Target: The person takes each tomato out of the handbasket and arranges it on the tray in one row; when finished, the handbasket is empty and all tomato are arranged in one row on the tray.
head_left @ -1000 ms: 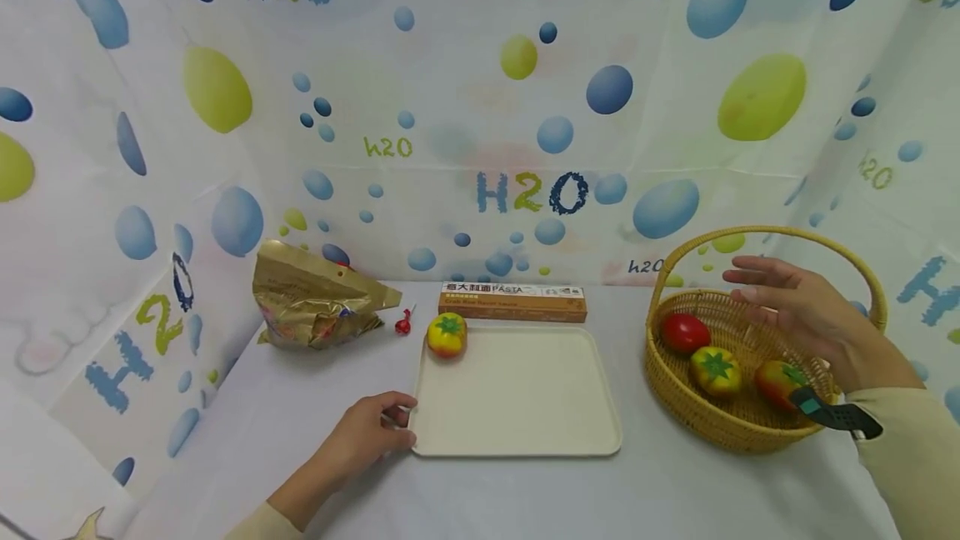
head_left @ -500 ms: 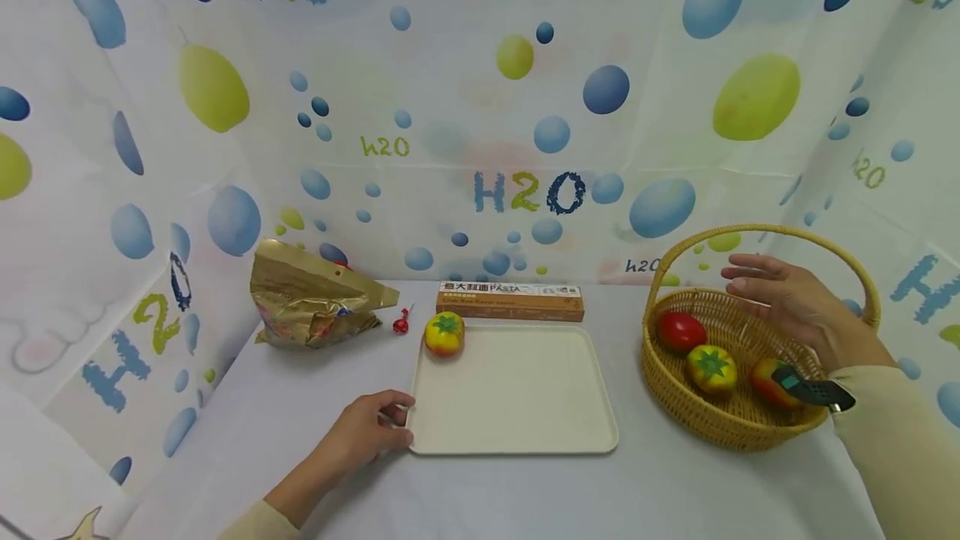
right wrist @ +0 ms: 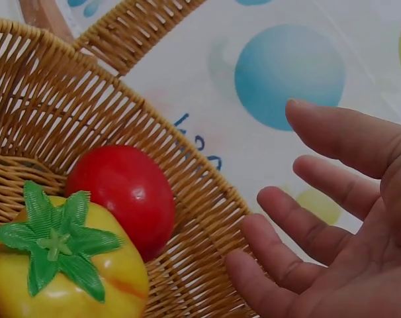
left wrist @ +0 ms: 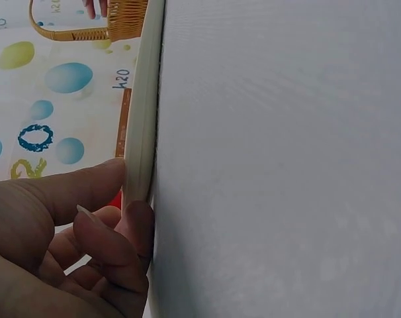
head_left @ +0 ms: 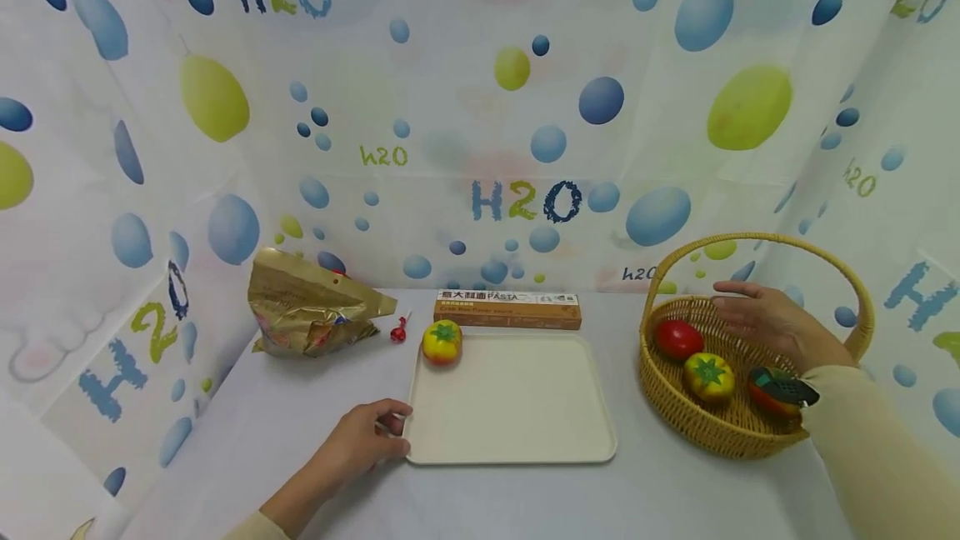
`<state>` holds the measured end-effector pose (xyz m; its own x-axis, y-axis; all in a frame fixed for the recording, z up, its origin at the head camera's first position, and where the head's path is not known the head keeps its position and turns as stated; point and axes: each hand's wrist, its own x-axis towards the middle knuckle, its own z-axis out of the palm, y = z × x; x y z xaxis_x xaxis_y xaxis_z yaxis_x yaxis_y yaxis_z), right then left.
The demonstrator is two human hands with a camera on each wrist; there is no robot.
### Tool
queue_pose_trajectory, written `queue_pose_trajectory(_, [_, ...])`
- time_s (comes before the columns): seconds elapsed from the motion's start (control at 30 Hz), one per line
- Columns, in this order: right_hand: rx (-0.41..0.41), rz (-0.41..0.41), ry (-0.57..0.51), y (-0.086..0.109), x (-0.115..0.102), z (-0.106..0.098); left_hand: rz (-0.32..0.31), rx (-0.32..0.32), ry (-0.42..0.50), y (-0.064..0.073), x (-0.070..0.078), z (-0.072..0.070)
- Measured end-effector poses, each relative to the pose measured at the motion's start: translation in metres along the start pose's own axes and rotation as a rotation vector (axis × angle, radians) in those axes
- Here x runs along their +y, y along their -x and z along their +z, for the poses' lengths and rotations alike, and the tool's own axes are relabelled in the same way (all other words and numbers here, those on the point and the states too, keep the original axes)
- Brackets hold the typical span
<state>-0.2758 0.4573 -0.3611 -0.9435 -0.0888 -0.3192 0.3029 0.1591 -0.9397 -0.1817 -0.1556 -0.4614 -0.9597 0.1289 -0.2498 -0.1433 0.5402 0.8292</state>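
Observation:
My left hand [head_left: 367,440] holds the left rim of a cream rectangular tray [head_left: 517,398], its thumb and curled fingers against the edge. In the left wrist view, the tray rim [left wrist: 145,112] meets the fingertips. A yellow-red toy persimmon [head_left: 442,343] with green leaves sits in the tray's far left corner. My right hand [head_left: 776,323] hovers over the wicker basket [head_left: 675,407], fingers spread and holding nothing. Inside the basket are a smooth red toy fruit [right wrist: 124,195], a yellow persimmon [right wrist: 68,258] with a green leafy top, and another red-orange fruit [head_left: 772,402], partly hidden by the wristband.
A pasta box [head_left: 507,310] lies behind the tray. To the left stands a crumpled gold bag [head_left: 311,307], with a red-wrapped lollipop [head_left: 399,329] beside it. The basket's tall handle [head_left: 757,237] arches over the right hand. Patterned curtain [head_left: 450,107] surrounds the white table.
My right hand has dipped slightly over the basket, and its forearm has swung left, covering more of the rightmost fruit. The left hand stays at the tray rim. The head view shifts slightly.

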Motion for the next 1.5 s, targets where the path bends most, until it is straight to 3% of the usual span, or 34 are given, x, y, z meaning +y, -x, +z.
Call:
queue_pose_trajectory(0.37, [-0.049,0.024,0.241,-0.025,0.021,0.019,0.023,-0.011,0.0,0.001,-0.003,-0.002])
queue_pose_trajectory(0.87, [-0.041,0.026,0.287,-0.037,0.036,0.038,0.027,-0.013,0.008,0.002,-0.006,-0.001])
queue_pose_trajectory(1.17, [-0.004,0.061,0.297,-0.03,0.041,0.038,0.047,-0.017,-0.004,0.001,-0.005,-0.001])
queue_pose_trajectory(1.5, [0.016,0.071,0.184,-0.027,0.039,0.03,0.056,-0.017,-0.002,0.001,-0.006,-0.001])
